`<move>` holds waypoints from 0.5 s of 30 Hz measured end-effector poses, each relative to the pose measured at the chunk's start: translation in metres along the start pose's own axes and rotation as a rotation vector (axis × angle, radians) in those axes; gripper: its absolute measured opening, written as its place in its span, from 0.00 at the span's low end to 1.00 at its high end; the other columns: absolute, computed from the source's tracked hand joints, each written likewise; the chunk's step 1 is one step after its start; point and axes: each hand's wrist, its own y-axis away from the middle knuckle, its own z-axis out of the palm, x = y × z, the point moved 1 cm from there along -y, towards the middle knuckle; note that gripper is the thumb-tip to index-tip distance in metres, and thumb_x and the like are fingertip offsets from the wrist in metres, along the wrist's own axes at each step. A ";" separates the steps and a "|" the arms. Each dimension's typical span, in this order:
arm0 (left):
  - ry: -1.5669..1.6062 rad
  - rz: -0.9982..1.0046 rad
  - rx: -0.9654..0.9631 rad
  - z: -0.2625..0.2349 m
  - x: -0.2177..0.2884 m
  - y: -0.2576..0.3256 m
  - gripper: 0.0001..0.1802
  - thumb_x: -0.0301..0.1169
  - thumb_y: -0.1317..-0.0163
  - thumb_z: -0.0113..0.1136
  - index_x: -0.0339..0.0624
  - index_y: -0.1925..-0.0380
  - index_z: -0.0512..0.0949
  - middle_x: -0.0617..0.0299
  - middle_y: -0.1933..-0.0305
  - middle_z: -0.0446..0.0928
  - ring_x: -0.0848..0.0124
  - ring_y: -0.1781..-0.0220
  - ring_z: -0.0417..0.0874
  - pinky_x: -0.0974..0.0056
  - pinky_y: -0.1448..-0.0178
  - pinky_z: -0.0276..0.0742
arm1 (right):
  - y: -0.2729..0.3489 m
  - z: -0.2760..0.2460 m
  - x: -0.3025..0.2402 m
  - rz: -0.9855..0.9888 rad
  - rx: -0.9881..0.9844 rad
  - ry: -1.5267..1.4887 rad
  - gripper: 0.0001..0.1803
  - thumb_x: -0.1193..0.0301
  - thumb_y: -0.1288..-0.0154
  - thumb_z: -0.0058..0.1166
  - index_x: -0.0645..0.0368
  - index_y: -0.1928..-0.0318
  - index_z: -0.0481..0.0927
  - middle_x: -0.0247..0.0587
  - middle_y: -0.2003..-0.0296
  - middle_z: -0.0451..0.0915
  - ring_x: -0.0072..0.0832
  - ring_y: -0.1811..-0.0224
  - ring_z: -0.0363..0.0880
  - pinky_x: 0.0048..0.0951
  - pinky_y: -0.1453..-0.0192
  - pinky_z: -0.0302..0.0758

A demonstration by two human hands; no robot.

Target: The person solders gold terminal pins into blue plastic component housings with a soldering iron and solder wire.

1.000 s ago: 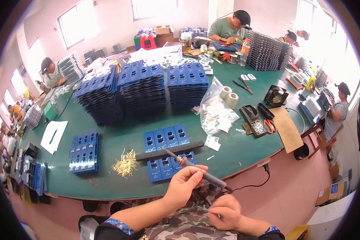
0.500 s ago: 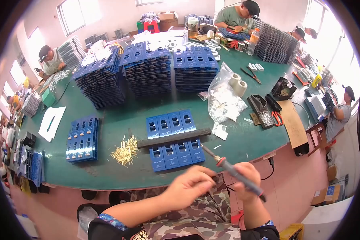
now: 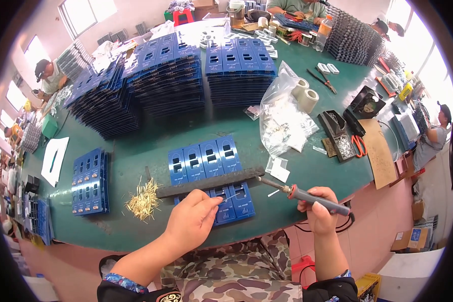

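- Left hand: over the near row of the blue panel, thumb and forefinger pinched together; whether a small piece sits between them is too small to tell.
- Right hand: fingers wrapped round the handle of the soldering iron, whose tip points left and appears just beside the right end of the dark bar. Contact between tip and bar cannot be told.
- Panel: on the worktop, crossed by the bar, with the heap of brass-coloured pins beside the bar's left end.
- Good practice, as judged here: steady the left fingers by their tips, off the metal shaft's path; bring the tip in from the right at a low angle; keep the bar from shifting and the cord clear of the panel.
- Compared with half a second earlier: the left hand, then nearer the worktop's edge, has come over the panel; the iron, already in the right hand, lies flatter. One second earlier, the left hand held it.
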 end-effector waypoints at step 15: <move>-0.186 0.104 -0.050 0.006 -0.005 -0.020 0.18 0.20 0.49 0.63 0.40 0.55 0.81 0.59 0.69 0.73 0.61 0.71 0.77 0.60 0.70 0.74 | -0.020 0.008 0.013 0.088 -0.035 0.219 0.10 0.79 0.42 0.61 0.66 0.63 0.73 0.44 0.72 0.78 0.26 0.72 0.80 0.25 0.69 0.79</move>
